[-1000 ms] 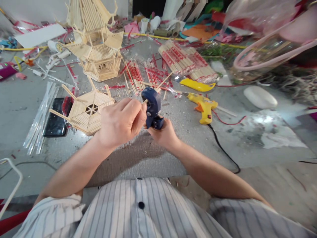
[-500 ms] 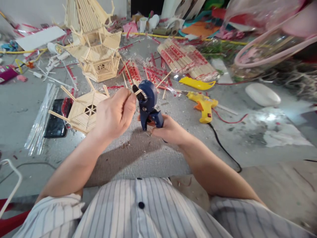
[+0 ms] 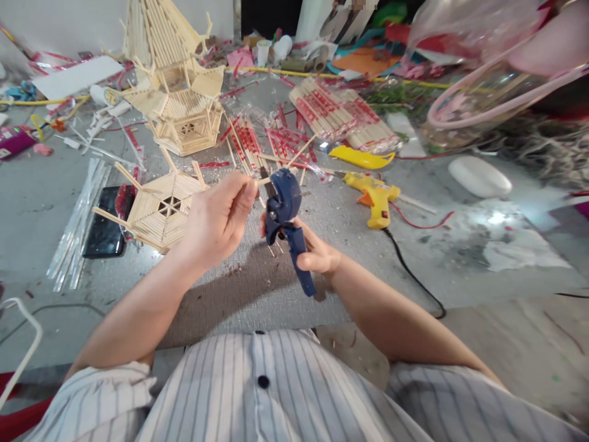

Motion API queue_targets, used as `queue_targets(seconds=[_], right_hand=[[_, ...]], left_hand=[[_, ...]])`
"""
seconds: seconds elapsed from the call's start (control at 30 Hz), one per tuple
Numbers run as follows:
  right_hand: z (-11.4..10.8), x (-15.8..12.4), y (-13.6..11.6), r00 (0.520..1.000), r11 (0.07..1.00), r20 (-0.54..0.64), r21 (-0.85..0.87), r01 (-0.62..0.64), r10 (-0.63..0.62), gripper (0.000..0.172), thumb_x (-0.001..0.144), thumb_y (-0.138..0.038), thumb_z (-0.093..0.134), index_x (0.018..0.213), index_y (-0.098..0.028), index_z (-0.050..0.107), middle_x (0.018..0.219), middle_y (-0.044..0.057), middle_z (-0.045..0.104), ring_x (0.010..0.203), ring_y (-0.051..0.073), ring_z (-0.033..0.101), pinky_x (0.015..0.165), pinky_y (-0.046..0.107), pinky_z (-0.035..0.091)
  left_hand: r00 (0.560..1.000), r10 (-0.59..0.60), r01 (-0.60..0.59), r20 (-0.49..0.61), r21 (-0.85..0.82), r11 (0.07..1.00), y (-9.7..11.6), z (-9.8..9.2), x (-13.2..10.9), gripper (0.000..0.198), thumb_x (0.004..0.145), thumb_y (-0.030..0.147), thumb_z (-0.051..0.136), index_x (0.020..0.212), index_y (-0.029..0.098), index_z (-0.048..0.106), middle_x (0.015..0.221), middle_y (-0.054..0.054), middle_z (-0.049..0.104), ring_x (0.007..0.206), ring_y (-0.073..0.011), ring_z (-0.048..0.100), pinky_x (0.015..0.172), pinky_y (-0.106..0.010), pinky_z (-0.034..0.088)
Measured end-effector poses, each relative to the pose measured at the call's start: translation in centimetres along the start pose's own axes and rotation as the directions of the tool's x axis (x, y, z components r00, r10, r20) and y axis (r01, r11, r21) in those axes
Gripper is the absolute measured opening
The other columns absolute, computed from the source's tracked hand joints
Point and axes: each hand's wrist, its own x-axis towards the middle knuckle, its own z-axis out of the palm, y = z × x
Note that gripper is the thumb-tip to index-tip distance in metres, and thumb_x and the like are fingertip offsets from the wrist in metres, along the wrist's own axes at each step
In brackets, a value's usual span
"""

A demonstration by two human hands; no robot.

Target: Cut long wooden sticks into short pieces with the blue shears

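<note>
My left hand [image 3: 221,212] is closed in a pinch on a short length of thin wooden stick [image 3: 263,182], whose end points at the jaws of a blue pipe cutter. My right hand [image 3: 319,248] grips this blue pipe cutter [image 3: 286,195] by its handles, with the rounded jaw up and one handle slanting down toward me. Both hands are above the table. Left of my left hand, a hexagonal wooden-stick frame [image 3: 147,212] with short upright sticks lies on the table. Behind it stands a tiered stick pagoda [image 3: 184,120].
A yellow glue gun [image 3: 378,195] with a black cord lies on the right, near a yellow plastic piece [image 3: 361,156]. Packed chopsticks [image 3: 324,107] and loose red wrappers [image 3: 294,138] cover the back. A black phone [image 3: 103,224] and clear glue sticks [image 3: 76,227] are left.
The cutter has come slightly down and to the right, and one handle now swings out lower from my right hand. My left hand moved slightly right and down, still pinching the stick.
</note>
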Motion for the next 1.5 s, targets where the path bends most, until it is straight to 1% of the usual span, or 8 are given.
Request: queue_targets(seconds=[0.13, 0.4, 0.53, 0.63, 0.83, 1.0, 1.3, 1.5], right_hand=[[-0.2, 0.3, -0.1, 0.988, 0.998, -0.154, 0.043, 0.040, -0.033, 0.077, 0.064, -0.084, 0.033, 0.105, -0.022, 0.051, 0.094, 0.005, 0.050, 0.079, 0.016, 0.048, 0.074, 0.033, 0.043], [-1.2, 0.9, -0.9, 0.982, 0.975, -0.141, -0.160, -0.152, 0.130, 0.041, 0.063, -0.052, 0.069, 0.070, -0.016, 0.052, 0.059, -0.003, 0.045, 0.054, 0.008, 0.040, 0.048, 0.022, 0.031], [-1.2, 1.0, -1.0, 0.829, 0.904, -0.560, -0.362, -0.225, -0.018, 0.035, 0.062, -0.046, 0.071, 0.067, -0.019, 0.050, 0.053, -0.006, 0.041, 0.049, 0.006, 0.034, 0.046, 0.022, 0.028], [-0.9, 1.1, -1.1, 0.720, 0.831, -0.683, -0.467, -0.302, -0.122, 0.025, 0.068, -0.040, 0.065, 0.070, -0.020, 0.051, 0.057, -0.006, 0.046, 0.052, 0.007, 0.039, 0.049, 0.023, 0.032], [0.4, 0.9, -0.1, 0.795, 0.778, -0.599, -0.544, -0.315, -0.098, 0.022, 0.073, -0.034, 0.059, 0.088, -0.021, 0.052, 0.073, 0.000, 0.055, 0.065, 0.013, 0.049, 0.062, 0.029, 0.040], [1.2, 0.7, 0.4, 0.861, 0.748, -0.488, -0.624, -0.227, -0.145, 0.012, 0.077, -0.033, 0.052, 0.079, -0.022, 0.047, 0.071, 0.001, 0.054, 0.063, 0.013, 0.048, 0.062, 0.028, 0.040], [1.4, 0.8, -0.1, 0.852, 0.764, -0.523, -0.557, -0.326, -0.017, 0.023, 0.077, -0.036, 0.052, 0.092, -0.020, 0.048, 0.065, -0.001, 0.056, 0.055, 0.011, 0.048, 0.055, 0.026, 0.039], [1.7, 1.0, 0.1, 0.845, 0.763, -0.535, -0.554, -0.333, -0.020, 0.026, 0.076, -0.034, 0.051, 0.097, -0.020, 0.047, 0.067, -0.001, 0.058, 0.057, 0.012, 0.051, 0.057, 0.027, 0.041]], left_hand=[[0.993, -0.108, 0.115, 0.052, -0.162, 0.980, -0.3, 0.3, 0.2, 0.036, 0.091, 0.038, 0.036, 0.064, 0.018, 0.048, 0.053, 0.003, 0.048, 0.045, -0.0061, 0.043, 0.044, -0.021, 0.034], [0.935, -0.275, 0.338, 0.224, -0.333, 0.880, -2.2, 0.8, 0.8, 0.034, 0.086, 0.049, 0.042, 0.074, 0.019, 0.054, 0.052, 0.004, 0.050, 0.041, -0.0065, 0.042, 0.038, -0.022, 0.032], [0.945, -0.298, 0.250, -0.133, -0.290, 0.924, -3.1, 0.2, 1.0, 0.029, 0.087, 0.046, 0.044, 0.076, 0.020, 0.051, 0.055, 0.005, 0.047, 0.038, -0.0037, 0.036, 0.037, -0.022, 0.026], [0.939, -0.108, 0.084, -0.327, -0.089, 0.993, -1.8, -0.2, 0.6, 0.027, 0.088, 0.041, 0.045, 0.071, 0.019, 0.047, 0.052, 0.006, 0.039, 0.043, -0.0047, 0.035, 0.043, -0.023, 0.027], [0.994, 0.109, -0.109, 0.013, 0.218, 0.970, 0.7, 0.4, -0.5, 0.035, 0.081, 0.052, 0.050, 0.073, 0.018, 0.049, 0.059, 0.002, 0.050, 0.052, -0.0080, 0.043, 0.047, -0.023, 0.029], [0.987, 0.160, -0.161, 0.029, 0.326, 0.932, -0.5, 0.9, -0.7, 0.036, 0.084, 0.051, 0.044, 0.069, 0.018, 0.049, 0.058, 0.000, 0.050, 0.052, -0.0099, 0.045, 0.049, -0.026, 0.027], [0.898, 0.440, -0.397, -0.021, 0.395, 0.829, -1.7, 1.2, -0.3, 0.021, 0.090, 0.027, 0.040, 0.071, 0.019, 0.046, 0.061, 0.000, 0.051, 0.058, -0.0116, 0.046, 0.055, -0.026, 0.033], [0.932, 0.356, -0.332, -0.065, 0.236, 0.913, -1.6, 1.1, -0.1, 0.020, 0.090, 0.025, 0.039, 0.073, 0.020, 0.046, 0.064, -0.001, 0.051, 0.066, -0.0128, 0.049, 0.063, -0.027, 0.040]])
